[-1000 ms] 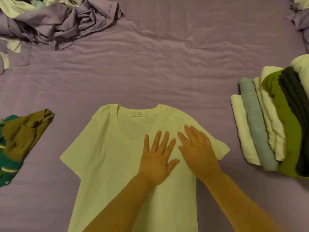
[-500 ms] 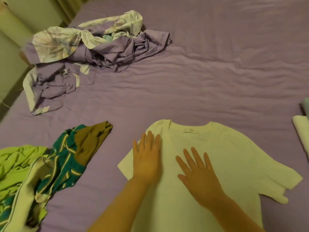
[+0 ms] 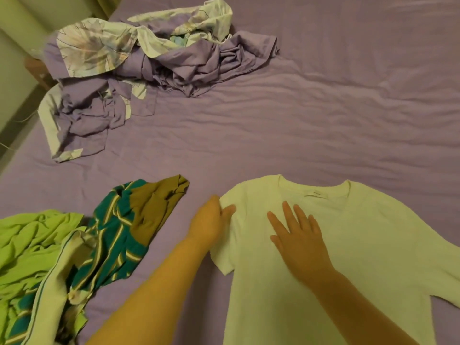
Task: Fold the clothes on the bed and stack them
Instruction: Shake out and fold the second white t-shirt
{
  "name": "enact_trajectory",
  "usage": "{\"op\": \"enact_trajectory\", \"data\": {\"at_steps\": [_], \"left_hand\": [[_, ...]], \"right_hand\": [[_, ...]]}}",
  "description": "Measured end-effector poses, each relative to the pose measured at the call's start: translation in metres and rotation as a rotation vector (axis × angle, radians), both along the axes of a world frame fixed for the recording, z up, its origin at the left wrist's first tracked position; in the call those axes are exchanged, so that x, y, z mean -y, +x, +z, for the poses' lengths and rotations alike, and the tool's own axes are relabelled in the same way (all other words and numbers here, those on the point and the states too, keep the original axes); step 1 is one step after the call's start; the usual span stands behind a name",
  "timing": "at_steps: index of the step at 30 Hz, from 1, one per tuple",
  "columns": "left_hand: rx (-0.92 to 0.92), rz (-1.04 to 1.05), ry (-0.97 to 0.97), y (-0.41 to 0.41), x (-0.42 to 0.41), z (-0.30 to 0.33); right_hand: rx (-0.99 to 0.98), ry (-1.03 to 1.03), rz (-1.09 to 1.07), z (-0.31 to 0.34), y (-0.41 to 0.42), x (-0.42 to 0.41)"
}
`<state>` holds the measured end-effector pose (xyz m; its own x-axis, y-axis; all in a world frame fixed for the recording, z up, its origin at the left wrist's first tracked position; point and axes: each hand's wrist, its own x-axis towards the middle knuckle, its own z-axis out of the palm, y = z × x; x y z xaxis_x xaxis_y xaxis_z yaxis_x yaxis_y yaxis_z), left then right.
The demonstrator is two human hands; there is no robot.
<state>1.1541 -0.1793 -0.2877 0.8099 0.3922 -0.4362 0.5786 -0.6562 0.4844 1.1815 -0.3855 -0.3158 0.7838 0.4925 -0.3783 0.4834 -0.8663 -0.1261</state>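
Note:
A pale yellow-white T-shirt lies spread flat on the purple bed sheet, neck hole away from me. My left hand grips the shirt's left shoulder edge, thumb on top and fingers tucked under the cloth. My right hand rests flat and open on the shirt's chest, fingers spread. At the lower left lies an unfolded heap: a teal striped garment with a brown part and a bright green garment. The folded stack is out of view.
A crumpled pile of purple and floral bedding lies at the far left of the bed. The bed's left edge and a pale wall run beyond it. Wrinkled bare sheet stretches across the middle and the right.
The view has swung left, so the folded stack at the right left the frame. My left hand slid from the shirt's chest to its left shoulder and pinched the edge. My right hand stayed flat.

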Motion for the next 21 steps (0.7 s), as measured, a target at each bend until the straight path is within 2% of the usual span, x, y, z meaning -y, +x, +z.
{"op": "enact_trajectory", "data": {"at_steps": [2,5,7,9,10,13,15,18,21], "left_hand": [[0.032,-0.093,0.094,0.004,-0.018,0.008],[0.018,-0.392,0.526,0.013,-0.040,0.016],[-0.004,-0.469,0.640,0.019,-0.045,0.014],[-0.026,-0.459,0.642,0.019,-0.042,0.001],[0.004,-0.437,0.652,0.016,-0.039,-0.008],[0.236,-0.382,0.632,0.002,-0.017,-0.030],[0.328,-0.466,0.578,-0.010,0.004,-0.042],[0.276,-0.622,0.543,-0.030,0.018,-0.061],[0.241,-0.649,0.554,-0.038,0.011,-0.075]], "right_hand": [[0.061,0.049,-0.001,0.005,0.006,-0.006],[-0.011,0.075,0.018,0.013,0.010,-0.007],[0.009,0.061,-0.008,0.020,0.009,-0.008],[0.046,-0.034,-0.015,0.018,0.008,-0.013],[0.061,-0.005,-0.003,0.011,0.007,-0.016],[0.077,0.071,0.101,-0.007,-0.005,-0.024],[0.087,0.068,0.128,-0.020,-0.012,-0.021],[0.118,0.075,0.166,-0.035,-0.009,-0.013],[0.137,0.081,0.175,-0.038,-0.004,-0.010]]}}
